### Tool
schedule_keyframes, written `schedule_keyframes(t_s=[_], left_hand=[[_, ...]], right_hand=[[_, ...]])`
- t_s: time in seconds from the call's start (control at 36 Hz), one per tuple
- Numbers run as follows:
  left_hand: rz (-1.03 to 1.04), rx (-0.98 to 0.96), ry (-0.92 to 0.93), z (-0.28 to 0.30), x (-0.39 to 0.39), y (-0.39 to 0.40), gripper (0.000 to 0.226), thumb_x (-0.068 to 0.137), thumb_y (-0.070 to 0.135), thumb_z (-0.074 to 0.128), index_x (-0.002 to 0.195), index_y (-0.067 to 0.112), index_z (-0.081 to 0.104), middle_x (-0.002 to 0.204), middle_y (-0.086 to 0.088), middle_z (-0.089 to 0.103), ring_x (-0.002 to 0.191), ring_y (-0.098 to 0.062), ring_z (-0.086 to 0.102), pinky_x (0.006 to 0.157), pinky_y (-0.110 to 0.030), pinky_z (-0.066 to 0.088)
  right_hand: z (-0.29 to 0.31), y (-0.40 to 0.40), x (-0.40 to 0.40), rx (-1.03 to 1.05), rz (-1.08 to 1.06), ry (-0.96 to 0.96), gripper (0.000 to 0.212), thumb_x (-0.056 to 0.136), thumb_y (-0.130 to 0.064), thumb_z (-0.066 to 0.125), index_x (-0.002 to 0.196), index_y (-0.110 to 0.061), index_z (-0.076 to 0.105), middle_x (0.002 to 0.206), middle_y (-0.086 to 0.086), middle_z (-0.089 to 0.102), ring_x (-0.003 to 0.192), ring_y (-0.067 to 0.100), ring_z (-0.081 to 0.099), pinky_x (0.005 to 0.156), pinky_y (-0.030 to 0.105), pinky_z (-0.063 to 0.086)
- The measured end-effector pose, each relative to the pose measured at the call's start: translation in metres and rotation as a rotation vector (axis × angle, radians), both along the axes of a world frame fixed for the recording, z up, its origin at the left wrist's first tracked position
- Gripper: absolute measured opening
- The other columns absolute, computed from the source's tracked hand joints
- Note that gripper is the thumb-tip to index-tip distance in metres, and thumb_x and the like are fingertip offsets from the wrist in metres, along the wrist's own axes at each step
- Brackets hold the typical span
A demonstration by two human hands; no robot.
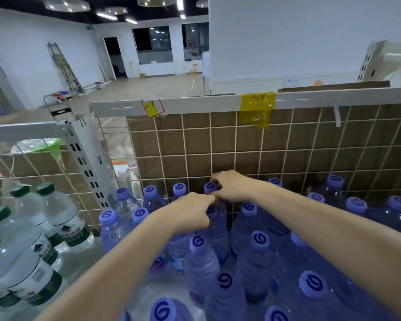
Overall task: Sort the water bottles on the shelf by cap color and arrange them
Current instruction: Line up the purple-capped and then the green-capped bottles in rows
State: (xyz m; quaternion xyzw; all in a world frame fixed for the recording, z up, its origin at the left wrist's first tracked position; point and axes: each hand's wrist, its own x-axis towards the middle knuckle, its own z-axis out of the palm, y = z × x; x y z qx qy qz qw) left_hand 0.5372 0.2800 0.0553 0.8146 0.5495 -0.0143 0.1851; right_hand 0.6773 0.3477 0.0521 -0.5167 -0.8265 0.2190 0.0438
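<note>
Fingers (212, 217) of both hands grip swirl-marked purple-capped bottles (214, 228).

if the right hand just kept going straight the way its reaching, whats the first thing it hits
Probably the wire grid panel at the back of the shelf, with cardboard behind it. The right hand points forward over the purple-capped bottle its fingers grip. Depth is unclear from one view, but nothing else shows between.

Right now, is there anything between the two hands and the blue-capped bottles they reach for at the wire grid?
Nothing visible. The left hand already grips the neck of one blue-capped bottle, and the right hand holds the blue-capped bottle behind it, beside the wire grid.
</note>
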Motion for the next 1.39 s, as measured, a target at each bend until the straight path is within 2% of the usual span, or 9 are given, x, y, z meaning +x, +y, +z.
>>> schedule_keyframes(t_s=[0.14, 0.28, 0.39, 0.5, 0.64, 0.78, 0.94, 1.08, 1.39], left_hand=[[0.04, 0.038, -0.053, -0.001, -0.003, -0.002, 0.043, 0.081, 0.03, 0.064, 0.119, 0.019, 0.047, 0.108, -0.002, 0.056, 0.095, -0.023, 0.055, 0.081, -0.04, 0.05], [0.006, 0.224, -0.05, 0.007, 0.003, -0.005, 0.029, 0.082, 0.038, 0.064, 0.095, 0.02, 0.045, 0.094, 0.001, 0.047, 0.089, -0.019, 0.048, 0.081, -0.036, 0.044], [-0.055, 0.24, -0.103, 0.015, 0.018, -0.016, 0.028, 0.082, 0.043, 0.063, 0.097, 0.02, 0.057, 0.097, 0.002, 0.054, 0.093, -0.02, 0.053, 0.085, -0.039, 0.045], [-0.05, 0.223, 0.066, 0.021, 0.023, -0.027, 0.026, 0.083, 0.048, 0.06, 0.073, 0.026, 0.051, 0.079, 0.007, 0.052, 0.081, -0.017, 0.054, 0.063, -0.03, 0.04], [-0.02, 0.035, 0.267, 0.02, 0.011, -0.038, 0.038, 0.077, 0.051, 0.065, 0.064, 0.019, 0.049, 0.063, 0.003, 0.05, 0.06, -0.014, 0.049, 0.051, -0.026, 0.033], [-0.015, -0.092, 0.212, 0.013, 0.009, -0.045, 0.029, 0.079, 0.042, 0.068, 0.08, 0.016, 0.054, 0.076, -0.001, 0.057, 0.057, -0.012, 0.053, 0.049, -0.022, 0.036], [-0.04, -0.052, 0.2, 0.012, 0.007, -0.048, 0.031, 0.081, 0.038, 0.067, 0.067, 0.025, 0.042, 0.079, 0.003, 0.051, 0.072, -0.014, 0.05, 0.054, -0.023, 0.032], [-0.039, -0.035, 0.157, 0.011, 0.004, -0.049, 0.03, 0.082, 0.034, 0.064, 0.067, 0.022, 0.041, 0.073, 0.002, 0.048, 0.066, -0.014, 0.046, 0.054, -0.024, 0.032], [-0.026, 0.179, 0.11, 0.051, 0.013, -0.055, 0.032, 0.08, 0.038, 0.06, 0.077, 0.007, 0.051, 0.074, -0.006, 0.052, 0.067, -0.02, 0.048, 0.061, -0.036, 0.04]], right_hand=[[0.021, -0.009, 0.021, 0.021, 0.035, 0.01, 0.05, 0.091, -0.031, 0.062, 0.135, -0.011, 0.051, 0.121, 0.007, 0.063, 0.11, 0.022, 0.059, 0.089, 0.029, 0.047], [0.039, -0.013, 0.046, -0.001, 0.045, -0.07, 0.026, 0.089, -0.034, 0.066, 0.107, -0.015, 0.068, 0.084, -0.006, 0.065, 0.082, 0.019, 0.065, 0.066, 0.024, 0.048], [0.043, -0.017, 0.061, -0.051, 0.039, -0.105, 0.026, 0.084, -0.044, 0.069, 0.094, -0.019, 0.069, 0.088, 0.0, 0.069, 0.078, 0.017, 0.066, 0.069, 0.03, 0.054], [0.041, -0.028, 0.066, -0.146, 0.052, -0.135, 0.036, 0.078, -0.054, 0.071, 0.092, -0.021, 0.068, 0.087, 0.0, 0.069, 0.073, 0.015, 0.065, 0.063, 0.027, 0.051], [0.03, -0.034, 0.062, -0.197, 0.051, -0.18, 0.038, 0.075, -0.05, 0.076, 0.092, -0.018, 0.065, 0.077, -0.002, 0.068, 0.068, 0.014, 0.064, 0.062, 0.027, 0.049], [0.026, -0.034, 0.06, -0.206, 0.039, -0.139, 0.031, 0.077, -0.038, 0.077, 0.087, -0.014, 0.062, 0.075, 0.002, 0.067, 0.066, 0.014, 0.064, 0.061, 0.027, 0.049], [0.023, -0.034, 0.06, -0.203, 0.048, -0.145, 0.021, 0.08, -0.031, 0.073, 0.078, -0.015, 0.058, 0.07, -0.002, 0.062, 0.064, 0.012, 0.06, 0.058, 0.023, 0.045], [0.026, -0.033, 0.06, -0.2, 0.054, -0.143, 0.021, 0.08, -0.031, 0.072, 0.078, -0.014, 0.059, 0.071, 0.0, 0.062, 0.064, 0.012, 0.059, 0.058, 0.024, 0.045], [0.074, -0.024, 0.057, 0.147, -0.043, 0.047, 0.036, 0.076, -0.037, 0.071, 0.063, -0.014, 0.047, 0.062, -0.002, 0.047, 0.06, 0.015, 0.043, 0.056, 0.03, 0.033]])
